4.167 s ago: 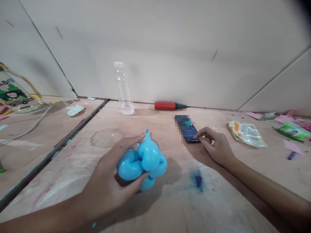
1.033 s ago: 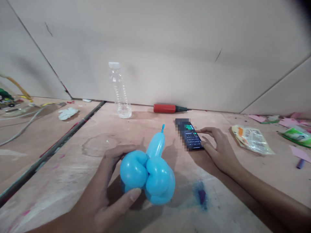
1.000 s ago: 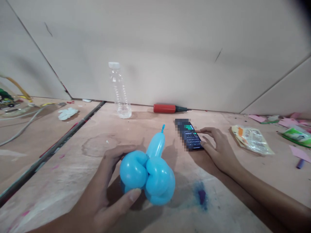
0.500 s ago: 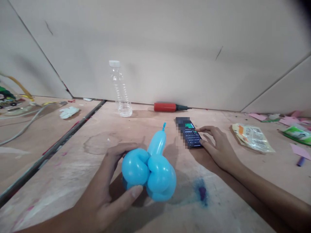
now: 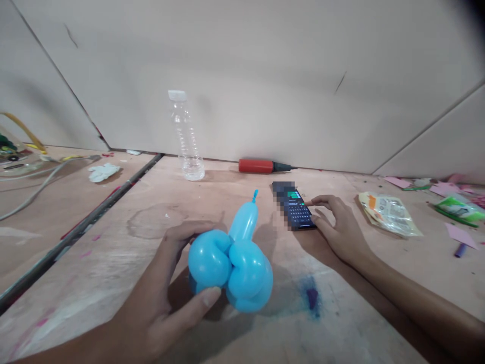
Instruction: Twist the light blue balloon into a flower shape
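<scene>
A twisted light-blue balloon [image 5: 248, 270] has round lobes towards me and a straight, knotted end pointing away. My left hand [image 5: 162, 298] is closed around its left side, thumb in front and fingers partly hidden behind. To the right, a smartphone [image 5: 300, 215] lies flat with a keyboard and green message bubbles on its screen; part of it is blurred out. My right hand [image 5: 341, 232] rests at the phone's right edge. Its index finger touches the screen's side and the thumb is near the lower corner, the two digits apart.
Against the white wall [image 5: 265, 76] stand a clear plastic bottle [image 5: 187, 141] and, lying down, a red hand pump [image 5: 255, 166]. Plastic packets [image 5: 390, 215] and pink paper scraps [image 5: 460, 235] lie right. Cables [image 5: 49, 174] and a crumpled white tissue [image 5: 104, 172] are left, past a dark gap [image 5: 76, 242].
The whole view has shifted slightly, so things sit a little further left and up. Both hands keep their places on the balloon and at the phone.
</scene>
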Available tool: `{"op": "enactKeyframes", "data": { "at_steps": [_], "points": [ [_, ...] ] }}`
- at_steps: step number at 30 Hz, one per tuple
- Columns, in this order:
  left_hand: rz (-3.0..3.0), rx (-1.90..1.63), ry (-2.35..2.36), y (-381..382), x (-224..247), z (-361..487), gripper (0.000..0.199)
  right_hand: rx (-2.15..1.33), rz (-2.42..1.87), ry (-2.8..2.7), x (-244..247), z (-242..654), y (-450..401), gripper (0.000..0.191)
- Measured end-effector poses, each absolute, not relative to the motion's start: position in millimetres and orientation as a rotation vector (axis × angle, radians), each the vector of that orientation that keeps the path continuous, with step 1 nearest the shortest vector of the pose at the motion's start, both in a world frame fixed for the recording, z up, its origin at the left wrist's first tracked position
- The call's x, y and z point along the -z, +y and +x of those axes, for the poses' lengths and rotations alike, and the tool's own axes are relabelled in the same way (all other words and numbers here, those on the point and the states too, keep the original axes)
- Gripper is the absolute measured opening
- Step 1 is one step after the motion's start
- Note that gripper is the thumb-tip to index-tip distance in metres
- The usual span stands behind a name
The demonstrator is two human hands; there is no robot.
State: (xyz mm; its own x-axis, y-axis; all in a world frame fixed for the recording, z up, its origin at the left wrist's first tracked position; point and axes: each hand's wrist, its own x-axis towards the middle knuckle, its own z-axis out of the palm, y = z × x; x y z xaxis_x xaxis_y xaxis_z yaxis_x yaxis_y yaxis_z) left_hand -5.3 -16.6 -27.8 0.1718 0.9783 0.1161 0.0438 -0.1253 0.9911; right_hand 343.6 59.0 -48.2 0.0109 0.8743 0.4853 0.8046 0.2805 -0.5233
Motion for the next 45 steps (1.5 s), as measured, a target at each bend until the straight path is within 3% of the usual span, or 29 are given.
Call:
{"op": "enactKeyframes", "data": {
  "at_steps": [3,12,23,30,45],
  "points": [
    [1.437,-1.163,1.023,-17.3,28.1,-3.6,0.040,-0.020,-1.522,-1.755,45.1,343.4,56.4,0.015],
    [1.318,-1.127,1.020,-19.1,27.3,-2.8,0.044,-0.075,-1.476,-1.790,43.2,341.7,56.4,0.021],
    [1.276,-1.077,0.975,-20.5,25.9,-2.6,0.048,-0.042,-1.528,-1.778,44.3,345.4,56.5,0.015],
    [1.270,-1.105,0.975,-21.2,26.0,-0.9,0.048,-0.129,-1.496,-1.821,46.8,345.9,59.4,0.026],
    [1.442,-1.190,0.921,-15.3,38.9,-6.9,0.044,-0.046,-1.514,-1.816,46.0,342.1,58.4,0.028]
  ]
}}
